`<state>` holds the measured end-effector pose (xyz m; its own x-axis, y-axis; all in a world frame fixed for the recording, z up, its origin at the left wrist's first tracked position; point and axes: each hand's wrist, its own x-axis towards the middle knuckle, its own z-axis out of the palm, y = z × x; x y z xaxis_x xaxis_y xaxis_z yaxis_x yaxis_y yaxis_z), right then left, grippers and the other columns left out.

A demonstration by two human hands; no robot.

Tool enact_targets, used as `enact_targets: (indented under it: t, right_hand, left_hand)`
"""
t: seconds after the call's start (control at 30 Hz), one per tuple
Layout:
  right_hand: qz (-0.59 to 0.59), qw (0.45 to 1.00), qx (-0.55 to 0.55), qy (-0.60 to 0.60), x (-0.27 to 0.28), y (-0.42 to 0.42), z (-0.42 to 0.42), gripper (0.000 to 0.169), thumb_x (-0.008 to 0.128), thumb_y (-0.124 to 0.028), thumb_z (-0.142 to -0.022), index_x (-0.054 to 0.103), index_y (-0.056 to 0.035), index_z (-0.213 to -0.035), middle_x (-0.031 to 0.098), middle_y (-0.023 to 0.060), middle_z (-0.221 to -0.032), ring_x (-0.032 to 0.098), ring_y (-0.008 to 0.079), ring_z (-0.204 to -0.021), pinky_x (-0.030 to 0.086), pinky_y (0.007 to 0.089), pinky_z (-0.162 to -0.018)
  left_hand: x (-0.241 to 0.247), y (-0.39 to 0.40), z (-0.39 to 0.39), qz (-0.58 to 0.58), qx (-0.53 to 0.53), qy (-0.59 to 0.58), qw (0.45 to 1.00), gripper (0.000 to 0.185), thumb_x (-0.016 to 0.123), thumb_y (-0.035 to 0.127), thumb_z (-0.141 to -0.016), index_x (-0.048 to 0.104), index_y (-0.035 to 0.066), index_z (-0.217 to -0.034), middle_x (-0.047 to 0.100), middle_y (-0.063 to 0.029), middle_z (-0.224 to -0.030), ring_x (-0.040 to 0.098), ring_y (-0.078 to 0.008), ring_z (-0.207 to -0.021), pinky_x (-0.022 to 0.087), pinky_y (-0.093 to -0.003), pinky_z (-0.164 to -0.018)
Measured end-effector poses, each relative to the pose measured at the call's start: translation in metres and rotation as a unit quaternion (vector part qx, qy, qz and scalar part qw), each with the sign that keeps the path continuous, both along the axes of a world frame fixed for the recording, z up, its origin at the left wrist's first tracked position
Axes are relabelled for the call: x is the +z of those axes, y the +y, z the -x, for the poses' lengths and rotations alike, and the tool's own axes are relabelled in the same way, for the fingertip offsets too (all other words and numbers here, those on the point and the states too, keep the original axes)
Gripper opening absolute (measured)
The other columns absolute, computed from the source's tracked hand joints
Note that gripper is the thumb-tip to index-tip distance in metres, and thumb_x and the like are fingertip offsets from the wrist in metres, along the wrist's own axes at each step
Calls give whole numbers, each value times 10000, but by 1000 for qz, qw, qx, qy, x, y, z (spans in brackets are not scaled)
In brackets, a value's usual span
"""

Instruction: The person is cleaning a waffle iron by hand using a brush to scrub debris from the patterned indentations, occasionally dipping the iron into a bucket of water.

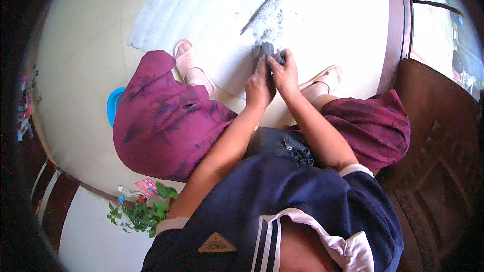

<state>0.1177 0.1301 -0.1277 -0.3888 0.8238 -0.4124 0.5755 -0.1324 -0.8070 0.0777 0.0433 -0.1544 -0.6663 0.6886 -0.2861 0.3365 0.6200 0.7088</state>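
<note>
My left hand (260,85) and my right hand (285,73) are close together between my knees. Both grip a dark grey, lumpy piece of material (267,48); its exact kind is unclear. A smaller dark part shows by my right fingers, and I cannot tell whether it is joined to the rest. The left fingertips look smudged grey. Beyond the hands, dark grey crumbs and powder (264,13) are scattered in a streak over a white padded sheet (181,15) on the floor.
My feet in pale slippers (188,58) stand beside or on the sheet. A blue basin (113,104) shows past my left knee. A leafy potted plant (140,211) is at lower left. On the right are a brown carved panel (435,158) and a doorway frame (397,26).
</note>
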Motion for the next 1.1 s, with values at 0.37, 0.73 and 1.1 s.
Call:
enact_targets:
  t: [0.37, 0.73, 1.1]
  right_hand:
    - [18, 1000, 2, 0, -19, 4, 0, 260, 629, -166, -862, 501, 33, -971, 576, 111, -781, 538, 174, -717, 475, 347, -643]
    - [67, 996, -55, 32, -28, 6, 0, 186, 610, -112, -833, 481, -7, -917, 532, 65, -744, 513, 157, -660, 451, 304, -551]
    - [132, 987, -75, 48, -11, 5, 4, 160, 618, -67, -828, 477, -44, -900, 514, 43, -765, 485, 129, -649, 429, 273, -521]
  left_hand:
    - [2, 0, -1, 6, 10, -6, 1000, 501, 497, 175, -887, 427, 112, -1378, 638, -231, -1099, 640, -416, -897, 510, -507, -763]
    - [-2, -2, -2, -21, 5, 16, 1000, 570, 522, 145, -863, 380, 119, -1414, 626, -223, -1137, 637, -422, -911, 508, -513, -764]
    - [0, -2, -1, -12, -5, 29, 1000, 591, 553, 90, -827, 374, 81, -1390, 631, -231, -1103, 642, -413, -876, 519, -503, -726]
